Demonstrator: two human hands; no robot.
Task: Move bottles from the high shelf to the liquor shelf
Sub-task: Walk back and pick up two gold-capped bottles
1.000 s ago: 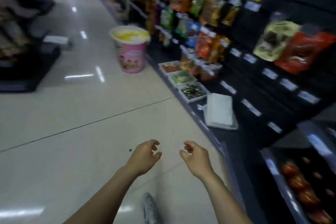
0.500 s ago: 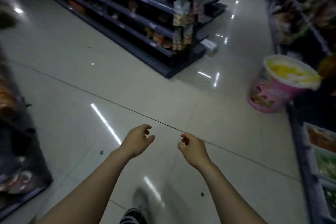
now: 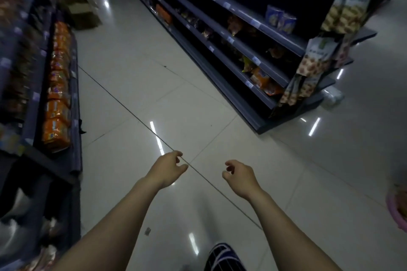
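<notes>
No bottle shows in this view. My left hand [image 3: 167,168] and my right hand [image 3: 240,175] are stretched out side by side over the pale tiled floor [image 3: 198,99], about a hand's width apart. Both hold nothing, with the fingers loosely curled and apart. My foot in a dark striped shoe [image 3: 222,256] shows at the bottom edge.
A dark shelf unit [image 3: 231,55] with snack packets runs from the top centre to the right. Another shelf [image 3: 72,103] with orange packets lines the left side. A cardboard box [image 3: 82,12] stands far up the aisle. A pink tub [image 3: 397,209] peeks in at the right edge.
The view has swung left, from the snack shelf on the right to the open aisle. The pink tub slid to the right edge. Both hands stayed out in front, holding nothing.
</notes>
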